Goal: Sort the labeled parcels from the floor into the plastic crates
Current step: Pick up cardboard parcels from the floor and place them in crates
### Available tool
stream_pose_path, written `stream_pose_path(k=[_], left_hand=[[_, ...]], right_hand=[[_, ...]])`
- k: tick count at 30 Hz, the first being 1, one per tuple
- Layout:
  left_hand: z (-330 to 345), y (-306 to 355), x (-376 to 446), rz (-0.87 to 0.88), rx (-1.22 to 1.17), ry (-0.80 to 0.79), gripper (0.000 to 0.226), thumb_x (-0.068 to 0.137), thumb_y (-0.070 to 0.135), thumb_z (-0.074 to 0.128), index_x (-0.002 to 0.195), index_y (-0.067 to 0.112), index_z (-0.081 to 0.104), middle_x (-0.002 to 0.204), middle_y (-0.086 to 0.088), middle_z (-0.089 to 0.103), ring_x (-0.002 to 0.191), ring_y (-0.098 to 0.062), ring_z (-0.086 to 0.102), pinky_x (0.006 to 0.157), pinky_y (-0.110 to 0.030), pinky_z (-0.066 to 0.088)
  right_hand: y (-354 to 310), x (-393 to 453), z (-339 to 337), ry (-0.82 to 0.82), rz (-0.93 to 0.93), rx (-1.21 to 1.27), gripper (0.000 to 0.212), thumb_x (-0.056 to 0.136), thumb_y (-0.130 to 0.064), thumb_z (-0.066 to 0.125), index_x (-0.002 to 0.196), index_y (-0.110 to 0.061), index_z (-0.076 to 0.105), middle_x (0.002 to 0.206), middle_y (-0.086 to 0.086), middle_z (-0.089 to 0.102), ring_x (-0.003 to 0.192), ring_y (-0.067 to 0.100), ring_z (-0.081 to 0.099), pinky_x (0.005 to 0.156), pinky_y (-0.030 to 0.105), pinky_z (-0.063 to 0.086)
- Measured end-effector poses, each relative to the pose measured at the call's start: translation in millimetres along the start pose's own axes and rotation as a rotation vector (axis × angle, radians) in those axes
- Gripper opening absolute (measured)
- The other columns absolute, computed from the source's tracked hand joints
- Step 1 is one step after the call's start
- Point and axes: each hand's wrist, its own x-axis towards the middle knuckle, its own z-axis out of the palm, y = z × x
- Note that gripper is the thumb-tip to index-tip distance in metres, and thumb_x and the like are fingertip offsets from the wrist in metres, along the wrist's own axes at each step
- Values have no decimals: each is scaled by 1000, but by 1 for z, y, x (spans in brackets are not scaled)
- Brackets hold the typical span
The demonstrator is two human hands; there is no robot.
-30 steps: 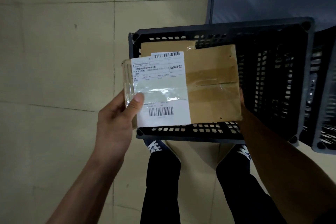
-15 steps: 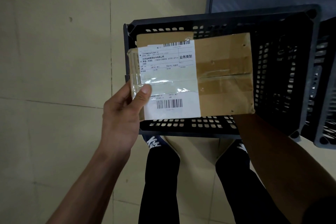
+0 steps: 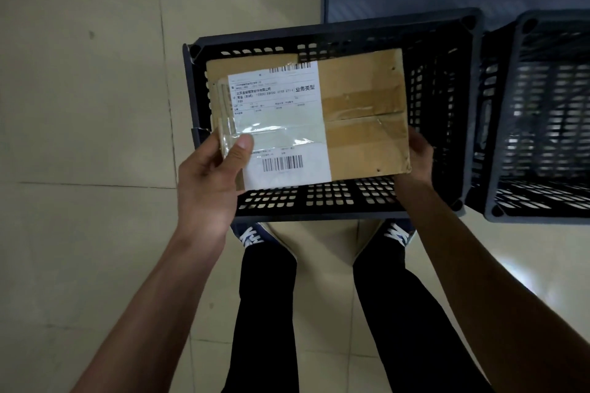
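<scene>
Head view showed cardboard parcel [image 3: 360,112] at frame centre, held flat over the dark crate [image 3: 440,112], label up. Left hand [image 3: 207,182] gripped its left edge, thumb curled on top of the white label [image 3: 281,124]. Right hand [image 3: 418,153] cupped the right edge, fingers mostly hidden underneath. Another parcel [image 3: 252,60] already lay inside, peeking out at the upper left. Second crate [image 3: 542,118] sat at right. Best way to finish: lower level, clear the rim, release both hands together so it landed flat.

A parcel-sorting room: 2 dark slotted crates [image 3: 332,201] on a bare tiled floor [image 3: 89,105].
</scene>
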Motion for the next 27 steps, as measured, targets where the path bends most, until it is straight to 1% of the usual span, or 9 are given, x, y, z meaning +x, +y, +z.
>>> stream_pose_path(k=[2,5,8,11,14,18,20,25,27], left_hand=[[10,2,-2,6,14,-1,29,100,21,64,128,16,71,117,5,77,108,-15,73,94,-48,60],[26,3,-5,12,25,-26,30,99,23,66,129,21,71,121,6,75,116,-17,70,102,-53,53],[42,-1,-7,28,34,-84,33,100,25,66,132,23,69,124,8,73,120,-17,68,105,-52,51],[56,-5,-5,34,45,-105,34,100,24,66,134,22,68,124,12,73,120,-12,67,108,-45,50],[68,-9,0,46,90,-142,35,100,25,67,134,23,68,122,14,74,119,-7,66,110,-38,49],[79,-8,9,80,149,-184,35,98,26,68,133,30,68,112,23,75,108,4,67,91,-14,50],[83,-8,14,103,200,-214,37,98,30,68,135,31,66,114,22,74,108,4,67,88,-12,49],[93,-15,26,142,305,-300,45,97,39,66,142,33,59,122,17,73,114,-4,67,103,-35,53],[99,-17,31,149,347,-325,52,96,43,66,145,30,55,128,15,70,115,-3,66,104,-36,52]], right_hand=[[-11,-13,-19,35,-39,93,23,103,-15,52,108,-17,74,97,1,76,90,12,72,74,28,57],[-28,-36,-46,25,-63,253,35,106,-26,47,126,-8,68,115,8,74,112,24,69,87,35,55],[-44,-58,-61,-53,-69,197,48,108,-42,38,133,-11,65,127,9,71,124,25,64,101,44,51],[-56,-72,-68,-64,-107,136,48,105,-51,39,126,-19,68,124,4,73,120,18,66,100,41,53],[-58,-78,-69,-66,-134,44,30,103,-48,46,111,-34,71,112,-12,76,111,5,68,93,30,54],[-45,-75,-69,-25,-163,-32,18,104,-35,56,111,-32,72,102,-17,76,99,-1,69,79,21,53],[-36,-74,-70,20,-159,-16,19,105,-35,56,113,-29,72,103,-14,76,100,3,69,80,24,55],[-13,-82,-74,117,-143,29,30,104,-40,55,114,-16,72,101,-7,73,98,12,65,87,42,54],[-5,-87,-73,152,-115,60,32,102,-44,55,116,-19,72,108,-3,74,107,21,67,97,54,55]])
